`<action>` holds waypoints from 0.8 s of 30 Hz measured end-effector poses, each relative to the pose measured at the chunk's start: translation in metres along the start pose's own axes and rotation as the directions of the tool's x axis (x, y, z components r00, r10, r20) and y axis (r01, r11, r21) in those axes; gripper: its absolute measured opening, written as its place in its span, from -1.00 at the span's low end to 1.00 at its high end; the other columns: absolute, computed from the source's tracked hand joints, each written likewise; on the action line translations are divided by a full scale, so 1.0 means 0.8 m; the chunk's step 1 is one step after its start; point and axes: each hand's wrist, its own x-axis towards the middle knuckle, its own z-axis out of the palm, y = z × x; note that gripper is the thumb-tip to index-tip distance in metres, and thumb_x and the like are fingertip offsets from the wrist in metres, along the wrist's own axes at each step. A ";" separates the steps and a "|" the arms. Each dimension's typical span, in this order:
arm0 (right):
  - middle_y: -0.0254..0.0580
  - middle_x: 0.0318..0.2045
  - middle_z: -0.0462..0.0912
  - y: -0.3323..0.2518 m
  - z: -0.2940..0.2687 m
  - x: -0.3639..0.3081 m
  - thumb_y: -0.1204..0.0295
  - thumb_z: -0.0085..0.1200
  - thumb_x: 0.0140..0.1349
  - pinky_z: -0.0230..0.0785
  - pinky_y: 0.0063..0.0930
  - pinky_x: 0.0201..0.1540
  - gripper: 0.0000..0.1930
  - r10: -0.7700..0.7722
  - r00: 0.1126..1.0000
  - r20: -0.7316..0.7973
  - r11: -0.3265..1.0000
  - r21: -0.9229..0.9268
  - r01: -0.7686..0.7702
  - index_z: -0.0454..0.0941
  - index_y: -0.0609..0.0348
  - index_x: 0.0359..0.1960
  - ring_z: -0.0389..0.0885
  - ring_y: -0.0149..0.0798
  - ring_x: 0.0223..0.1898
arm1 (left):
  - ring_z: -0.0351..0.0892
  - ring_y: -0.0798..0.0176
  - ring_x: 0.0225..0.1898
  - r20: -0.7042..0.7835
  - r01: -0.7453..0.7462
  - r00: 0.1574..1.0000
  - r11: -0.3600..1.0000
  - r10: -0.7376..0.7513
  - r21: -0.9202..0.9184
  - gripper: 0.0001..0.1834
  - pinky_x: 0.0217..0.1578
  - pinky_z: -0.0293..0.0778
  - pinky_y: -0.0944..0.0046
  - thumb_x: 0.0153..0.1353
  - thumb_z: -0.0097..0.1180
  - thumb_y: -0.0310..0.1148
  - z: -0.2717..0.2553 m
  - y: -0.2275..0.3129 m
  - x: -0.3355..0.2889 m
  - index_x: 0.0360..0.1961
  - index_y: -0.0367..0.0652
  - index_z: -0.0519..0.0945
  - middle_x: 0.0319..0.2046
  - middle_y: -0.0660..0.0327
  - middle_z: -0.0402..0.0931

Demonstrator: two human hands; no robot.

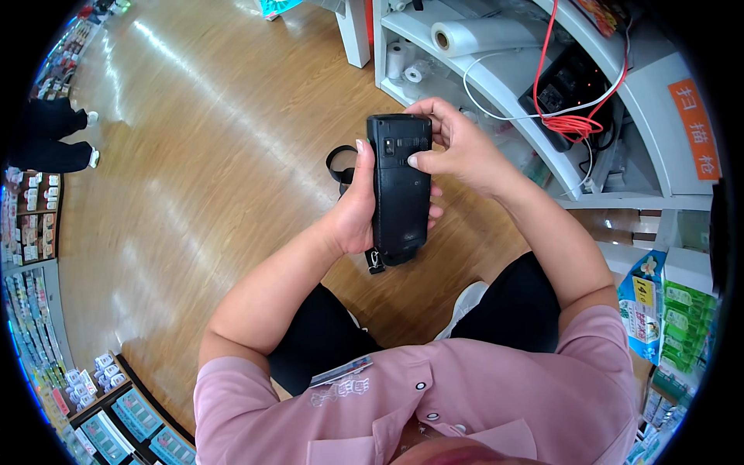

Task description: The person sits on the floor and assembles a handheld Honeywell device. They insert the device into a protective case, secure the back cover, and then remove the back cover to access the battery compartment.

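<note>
A black handheld scanner terminal (401,203) is held upright in front of me above the wooden floor, its back with a small camera window turned up. Round its lower left side wraps my left hand (358,203); the thumb lies along the edge and fingertips show at the far side. My right hand (453,147) grips the upper right corner, thumb pressed on the back and fingers curled at the top edge. A black strap (338,164) loops out to the left behind my left hand. The scanner's front is hidden.
White shelving (496,85) at the upper right holds a roll of clear film (484,36), coiled red cable (570,124) and a black charging dock (562,89). Green packages (686,318) stand at right. Display shelves (132,418) line the left; another person's legs (58,138) are at far left.
</note>
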 end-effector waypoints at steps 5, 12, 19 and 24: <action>-0.18 -0.25 0.48 -0.001 0.005 -0.002 0.61 0.10 -0.10 0.35 -0.49 -0.30 -0.49 0.000 0.998 -0.059 0.997 -0.079 -0.005 0.29 0.27 -0.02 0.48 -0.38 -0.27 | 0.55 0.03 -0.09 -0.017 -0.029 0.999 0.999 0.030 0.040 0.14 0.01 0.47 -0.01 -0.07 -0.70 0.62 0.003 -0.006 0.002 0.15 -0.14 0.33 -0.08 0.08 0.46; -0.16 -0.30 0.48 0.004 0.009 -0.003 0.62 0.06 -0.11 0.39 -0.52 -0.46 -0.51 0.005 0.997 -0.079 0.982 -0.190 -0.020 0.28 0.28 -0.04 0.51 -0.38 -0.36 | 0.54 0.04 -0.08 -0.072 -0.024 0.997 0.994 0.031 0.104 0.11 0.02 0.47 0.00 -0.02 -0.70 0.59 0.004 -0.009 0.000 0.16 -0.15 0.32 -0.07 0.08 0.45; -0.12 -0.03 0.45 0.004 0.001 -0.002 0.46 0.14 0.04 0.28 -0.39 0.08 -0.33 -0.021 0.999 0.045 0.990 0.139 0.014 0.17 0.22 0.23 0.41 -0.32 0.03 | 0.55 0.02 -0.07 -0.060 -0.051 0.997 0.998 0.053 0.032 0.14 0.05 0.45 0.00 -0.04 -0.69 0.61 0.006 0.003 -0.011 0.15 -0.18 0.34 -0.04 0.06 0.45; -0.08 0.13 0.34 0.022 0.017 -0.012 0.33 0.23 0.05 0.17 -0.34 0.21 -0.19 -0.264 0.943 -0.201 0.953 -0.203 0.224 0.07 0.14 0.33 0.36 -0.25 0.13 | 0.49 0.06 0.03 -0.096 -0.085 0.991 0.995 0.089 0.048 0.07 0.10 0.41 0.01 0.01 -0.58 0.57 0.002 0.001 -0.004 0.23 -0.11 0.27 0.05 0.07 0.42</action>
